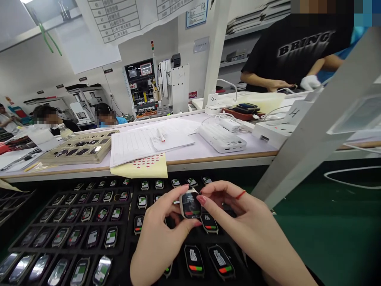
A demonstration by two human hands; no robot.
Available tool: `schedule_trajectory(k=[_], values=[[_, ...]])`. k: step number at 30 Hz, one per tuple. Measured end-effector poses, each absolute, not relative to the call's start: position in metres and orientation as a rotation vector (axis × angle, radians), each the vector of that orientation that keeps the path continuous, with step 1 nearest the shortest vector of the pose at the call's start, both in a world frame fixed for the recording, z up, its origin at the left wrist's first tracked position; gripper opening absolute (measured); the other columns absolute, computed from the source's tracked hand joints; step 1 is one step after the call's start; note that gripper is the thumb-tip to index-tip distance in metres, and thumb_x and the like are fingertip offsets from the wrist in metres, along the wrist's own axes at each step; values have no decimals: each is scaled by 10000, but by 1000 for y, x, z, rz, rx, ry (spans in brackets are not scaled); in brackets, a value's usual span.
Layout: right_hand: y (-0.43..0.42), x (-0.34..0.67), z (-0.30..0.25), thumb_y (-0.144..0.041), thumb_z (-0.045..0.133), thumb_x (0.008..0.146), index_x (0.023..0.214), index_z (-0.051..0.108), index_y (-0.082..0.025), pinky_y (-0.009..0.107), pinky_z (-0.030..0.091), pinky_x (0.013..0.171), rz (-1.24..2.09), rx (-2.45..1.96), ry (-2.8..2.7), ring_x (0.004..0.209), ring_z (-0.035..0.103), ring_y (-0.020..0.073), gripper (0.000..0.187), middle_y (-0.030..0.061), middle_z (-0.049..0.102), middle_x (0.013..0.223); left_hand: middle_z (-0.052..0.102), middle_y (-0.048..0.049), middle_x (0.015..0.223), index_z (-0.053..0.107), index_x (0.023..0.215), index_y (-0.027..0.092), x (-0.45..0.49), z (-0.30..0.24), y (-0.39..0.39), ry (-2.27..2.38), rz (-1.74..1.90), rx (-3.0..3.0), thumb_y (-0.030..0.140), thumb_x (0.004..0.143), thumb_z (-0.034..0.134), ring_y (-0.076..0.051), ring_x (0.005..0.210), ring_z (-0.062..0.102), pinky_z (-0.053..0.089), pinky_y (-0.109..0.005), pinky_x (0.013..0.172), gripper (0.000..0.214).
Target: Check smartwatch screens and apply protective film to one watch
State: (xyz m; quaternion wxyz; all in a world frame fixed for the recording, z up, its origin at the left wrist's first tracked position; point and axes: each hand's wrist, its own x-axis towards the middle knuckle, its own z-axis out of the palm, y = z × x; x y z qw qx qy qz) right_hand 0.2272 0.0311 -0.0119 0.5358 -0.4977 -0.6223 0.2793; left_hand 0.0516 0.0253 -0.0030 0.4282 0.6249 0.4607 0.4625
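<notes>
My left hand (162,226) and my right hand (238,214) meet over a black tray (125,242) full of smartwatch bodies. Between the fingertips of both hands I hold one smartwatch body (190,204), silver-cased, its lit screen facing me with a red and a green bar at the bottom. My left thumb and fingers pinch its left side and lower edge. My right forefinger and thumb touch its right side. A red string ring sits on a right finger. Other watches (193,260) lie in tray pockets just below my hands.
A second black tray (74,222) with several watches lies to the left. The raised shelf behind holds paper sheets (139,145), a beige tray (80,149), a white power bank (222,139) and chargers. A slanted white post (312,123) stands right. A person in a black shirt (291,51) works opposite.
</notes>
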Motion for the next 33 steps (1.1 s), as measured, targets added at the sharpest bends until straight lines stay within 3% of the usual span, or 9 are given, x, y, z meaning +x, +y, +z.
schedule_trajectory(k=[8, 13, 25, 33], values=[[25, 227, -10, -461, 699, 930, 1046, 716, -223, 250, 601, 666, 798, -1078, -1440, 786, 689, 204, 265, 60, 729, 945, 748, 43, 919, 676, 1269, 357, 52, -4, 25, 1159, 1185, 1596, 160, 772, 770, -93, 731, 647, 531, -200, 725, 543], [15, 226, -3, -420, 721, 927, 965, 740, -249, 216, 595, 670, 797, -954, -1430, 739, 665, 173, 176, 33, 716, 892, 750, 35, 938, 673, 1276, 352, 51, -4, 26, 1210, 1204, 1587, 207, 784, 784, -104, 744, 664, 543, -214, 740, 525], [23, 230, -5, -405, 676, 955, 1019, 663, -237, 215, 577, 613, 861, -950, -1458, 707, 650, 166, 180, 31, 669, 842, 762, 29, 960, 703, 1242, 359, 51, 1, 24, 1118, 1081, 1592, 109, 720, 789, -102, 728, 657, 536, -198, 704, 585], [20, 241, -3, -540, 746, 888, 1018, 663, -231, 235, 576, 588, 901, -1015, -1334, 731, 656, 197, 346, 69, 676, 895, 745, 27, 922, 654, 1305, 347, 45, 2, 21, 1087, 1006, 1519, 186, 754, 785, -101, 731, 618, 512, -211, 734, 588]])
